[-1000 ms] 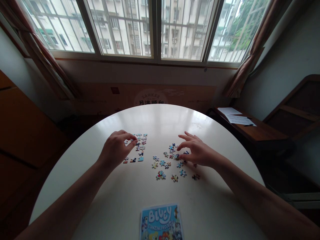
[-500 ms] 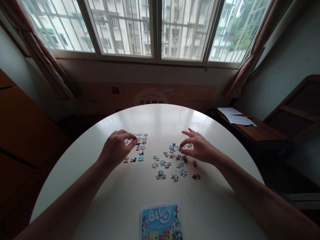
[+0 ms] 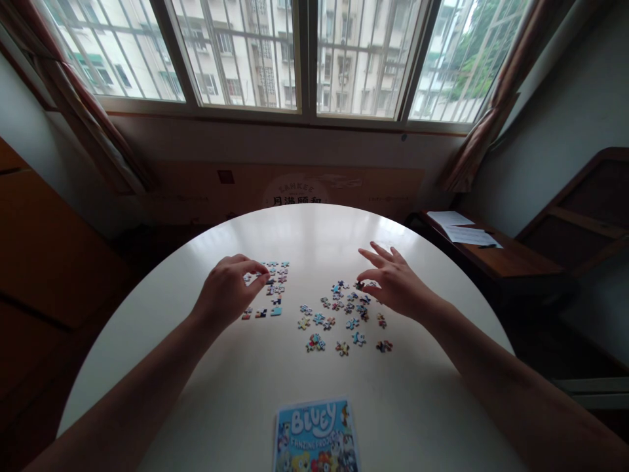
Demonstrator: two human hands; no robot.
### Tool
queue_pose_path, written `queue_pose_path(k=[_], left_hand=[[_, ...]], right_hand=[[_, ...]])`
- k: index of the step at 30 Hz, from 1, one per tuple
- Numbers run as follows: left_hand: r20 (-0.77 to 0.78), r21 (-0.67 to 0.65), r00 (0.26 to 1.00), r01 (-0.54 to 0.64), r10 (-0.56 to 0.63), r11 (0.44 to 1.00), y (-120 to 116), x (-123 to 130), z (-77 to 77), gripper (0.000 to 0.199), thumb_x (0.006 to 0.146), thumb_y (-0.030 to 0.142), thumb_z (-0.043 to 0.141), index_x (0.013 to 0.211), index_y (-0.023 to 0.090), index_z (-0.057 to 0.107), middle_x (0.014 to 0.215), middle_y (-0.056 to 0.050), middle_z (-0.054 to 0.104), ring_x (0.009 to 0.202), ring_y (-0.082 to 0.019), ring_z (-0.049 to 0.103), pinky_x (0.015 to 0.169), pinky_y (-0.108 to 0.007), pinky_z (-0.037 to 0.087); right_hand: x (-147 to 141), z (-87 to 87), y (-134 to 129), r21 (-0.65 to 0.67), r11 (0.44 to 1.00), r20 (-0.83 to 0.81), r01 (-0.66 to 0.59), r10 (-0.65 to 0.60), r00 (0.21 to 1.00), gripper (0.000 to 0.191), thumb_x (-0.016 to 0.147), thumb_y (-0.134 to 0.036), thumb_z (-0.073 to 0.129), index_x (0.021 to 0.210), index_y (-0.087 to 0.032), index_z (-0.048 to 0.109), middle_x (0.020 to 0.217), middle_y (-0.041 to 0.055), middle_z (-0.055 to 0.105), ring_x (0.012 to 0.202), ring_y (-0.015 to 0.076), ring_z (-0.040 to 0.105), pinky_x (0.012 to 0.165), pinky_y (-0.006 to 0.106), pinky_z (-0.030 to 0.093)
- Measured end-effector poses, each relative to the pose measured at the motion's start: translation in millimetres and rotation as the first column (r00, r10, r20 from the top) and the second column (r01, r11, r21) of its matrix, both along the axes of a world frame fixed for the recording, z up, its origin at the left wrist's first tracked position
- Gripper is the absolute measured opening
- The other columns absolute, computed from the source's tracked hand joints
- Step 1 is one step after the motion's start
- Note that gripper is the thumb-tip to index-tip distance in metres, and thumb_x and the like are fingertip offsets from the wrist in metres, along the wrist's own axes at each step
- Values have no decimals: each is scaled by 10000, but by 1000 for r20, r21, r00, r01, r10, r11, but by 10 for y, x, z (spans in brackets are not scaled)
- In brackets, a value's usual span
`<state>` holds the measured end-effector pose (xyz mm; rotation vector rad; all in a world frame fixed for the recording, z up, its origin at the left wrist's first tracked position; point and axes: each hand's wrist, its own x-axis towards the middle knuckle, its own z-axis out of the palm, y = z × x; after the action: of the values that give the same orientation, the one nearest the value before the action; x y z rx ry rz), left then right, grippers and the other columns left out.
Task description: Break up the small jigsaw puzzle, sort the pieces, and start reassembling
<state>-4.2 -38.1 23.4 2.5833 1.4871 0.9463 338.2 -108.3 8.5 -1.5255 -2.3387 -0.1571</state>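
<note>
Several puzzle pieces (image 3: 276,312) lie in rows on the white round table (image 3: 236,393), left of centre. Over their left part is my left hand (image 3: 228,285), thumb and index finger brought together; whatever is between the tips is too small to make out. Loose pieces (image 3: 352,323) are scattered right of centre. My right hand (image 3: 388,275) hovers at the upper right edge of that scatter, fingers spread, thumb and index finger apart near a dark piece (image 3: 360,286).
A blue "Bluey" picture card (image 3: 317,436) lies at the table's near edge. To the right stands a wooden side table (image 3: 521,252) with papers (image 3: 464,235) and a pen. A barred window (image 3: 246,59) with curtains is behind.
My right hand has opened wider and risen slightly, its thumb and index finger farther apart. My left hand has hardly moved.
</note>
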Motion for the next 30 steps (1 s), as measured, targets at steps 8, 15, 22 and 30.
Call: queue_pose_path(k=[8,15,22,30], left_hand=[[-1,0,1000,-6,6,1000,-7,-2,13,317,854,461,555,821,209,745,866,-89,714,873,-285,645,804,-411,485],[-2,-15,1000,-7,6,1000,-22,7,27,345,857,484,549,829,205,749,874,-94,717,870,-288,648,802,-415,492],[6,-3,1000,-9,9,1000,-30,11,48,340,860,486,550,825,213,750,868,-95,722,867,-283,645,801,-411,496],[9,1,1000,-10,10,1000,-23,-9,40,316,863,469,571,820,215,754,868,-90,722,873,-282,646,809,-415,497]], right_hand=[[191,-90,95,-11,997,-47,71,-72,996,163,881,-303,713,1029,-300,780,1508,56,492,1483,364,308,1123,670,335],[137,-213,209,-29,989,-57,142,-143,988,279,888,-245,700,1159,-290,748,1469,95,534,1439,368,391,1102,632,389],[236,-107,178,95,979,-199,179,-158,967,276,910,-164,618,1145,-225,751,1279,99,670,1223,283,600,1044,499,484],[-69,-8,-33,-150,976,-233,-157,120,965,155,895,-241,668,986,-276,789,1004,31,743,972,203,655,862,363,520]])
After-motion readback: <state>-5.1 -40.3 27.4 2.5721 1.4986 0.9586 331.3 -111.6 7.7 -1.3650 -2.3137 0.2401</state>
